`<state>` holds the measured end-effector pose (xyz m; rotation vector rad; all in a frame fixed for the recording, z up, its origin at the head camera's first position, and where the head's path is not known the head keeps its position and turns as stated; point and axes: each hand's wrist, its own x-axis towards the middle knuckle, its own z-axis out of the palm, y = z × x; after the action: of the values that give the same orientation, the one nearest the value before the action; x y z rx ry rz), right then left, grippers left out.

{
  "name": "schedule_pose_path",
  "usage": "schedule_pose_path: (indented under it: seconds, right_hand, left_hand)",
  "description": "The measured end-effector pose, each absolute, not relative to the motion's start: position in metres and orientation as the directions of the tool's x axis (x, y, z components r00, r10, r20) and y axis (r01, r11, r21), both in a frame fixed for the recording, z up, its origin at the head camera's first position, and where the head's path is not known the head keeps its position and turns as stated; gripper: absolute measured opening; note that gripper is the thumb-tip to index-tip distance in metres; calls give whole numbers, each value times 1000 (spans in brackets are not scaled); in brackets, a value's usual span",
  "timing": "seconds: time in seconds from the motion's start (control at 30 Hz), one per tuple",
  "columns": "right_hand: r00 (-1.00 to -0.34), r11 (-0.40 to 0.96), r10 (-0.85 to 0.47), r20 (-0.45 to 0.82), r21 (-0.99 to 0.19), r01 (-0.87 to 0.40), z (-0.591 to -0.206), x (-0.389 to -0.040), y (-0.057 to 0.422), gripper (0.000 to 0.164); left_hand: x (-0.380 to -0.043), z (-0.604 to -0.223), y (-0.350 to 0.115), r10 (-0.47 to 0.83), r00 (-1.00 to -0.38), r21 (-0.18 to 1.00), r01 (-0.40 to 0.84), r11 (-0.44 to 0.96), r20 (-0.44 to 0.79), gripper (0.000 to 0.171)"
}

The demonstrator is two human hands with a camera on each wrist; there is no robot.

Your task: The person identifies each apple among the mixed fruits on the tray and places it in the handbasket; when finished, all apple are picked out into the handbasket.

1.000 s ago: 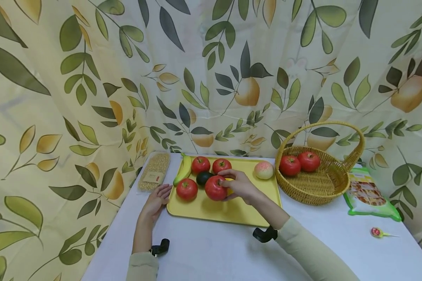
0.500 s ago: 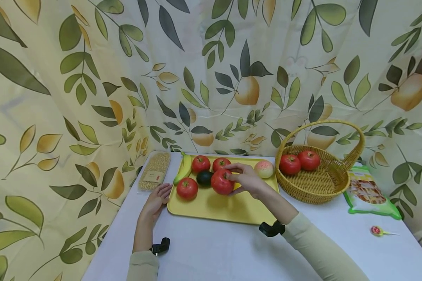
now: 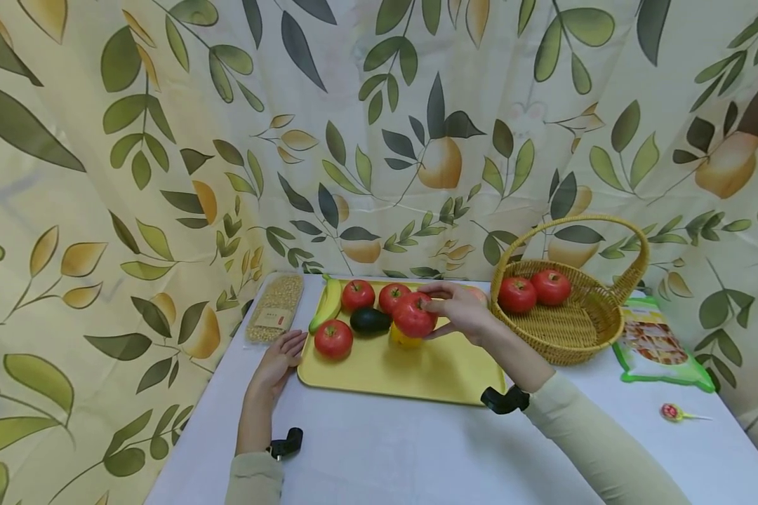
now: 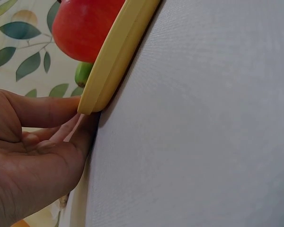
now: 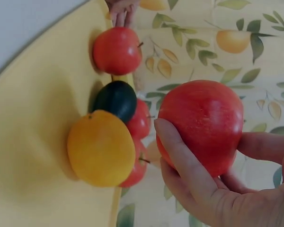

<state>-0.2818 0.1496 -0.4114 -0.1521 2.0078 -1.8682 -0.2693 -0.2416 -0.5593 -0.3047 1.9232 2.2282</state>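
My right hand (image 3: pixel 464 313) grips a red apple (image 3: pixel 413 315) with thumb and fingers, held above the yellow tray (image 3: pixel 354 382). Below it an orange (image 5: pixel 101 147) sits on the tray, partly hidden by the apple in the head view. Beside that lies a dark green avocado (image 3: pixel 369 320). Three more apples, one of them the front apple (image 3: pixel 333 339), rest toward the left and back, with a banana (image 3: pixel 328 305) along the left side. A peach (image 3: pixel 480 295) is mostly hidden behind my right hand. My left hand (image 3: pixel 279 361) pinches the tray's left rim between its digits.
A wicker basket (image 3: pixel 562 340) with a tall handle and two apples stands right of the tray. Farther right lie a green-edged snack bag (image 3: pixel 660 344) and a lollipop (image 3: pixel 672 412). A packet of grains (image 3: pixel 274 308) lies left; a leaf-patterned curtain (image 3: pixel 366 175) hangs behind.
My right hand has carried the apple rightward and up, uncovering the orange and more of the avocado, and now covers most of the peach. My left hand stays at the tray's edge.
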Motion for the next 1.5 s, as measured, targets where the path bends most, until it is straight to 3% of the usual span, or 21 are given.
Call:
schedule_pose_path:
  seconds: [0.93,1.5]
  right_hand:
    - [-930,168,-302,-211,-972,166,-382,-289,219,56]
    - [-899,191,-371,-232,-967,170,-363,-288,258,60]
  left_hand:
    - [-271,-559,-241,14,-969,957,-244,-154,-245,70]
    - [-270,-563,-244,13,-972,953,-233,-195,-235,73]
